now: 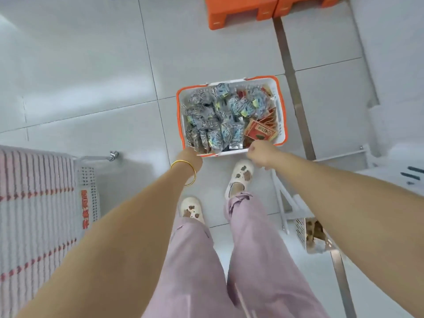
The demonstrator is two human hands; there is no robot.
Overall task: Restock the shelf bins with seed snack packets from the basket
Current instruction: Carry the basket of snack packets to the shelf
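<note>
White floor tiles (91, 76) lie under you, and the basket (281, 106) sits on them just in front of your shoes (241, 175). It is white with an orange rim. It is full of seed snack packets (213, 120), silver and blue ones, with some red packets (260, 130) in the near right corner.

Your left hand (191, 156), the one with the gold bangle (185, 172), is at the near left corner of the basket. Its fingers are hidden behind the wrist, so I cannot tell if they are spread or pinching. Your right hand (261, 154) is at the near edge, just below the red packets. Its fingers are curled in, but I cannot tell if they hold the rim or nothing at all.

I think you are about to take hold of the basket or scoop up packets. If you lift it, grip both sides evenly and keep it level, since the packets are piled high and could slide out. If you grab packets, take a small bunch of one kind at a time.

A bin (314, 235) with brown snacks hangs low on your right, close to your leg. Watch your elbow near it. An orange crate (241, 14) stands well away, past the basket.
</note>
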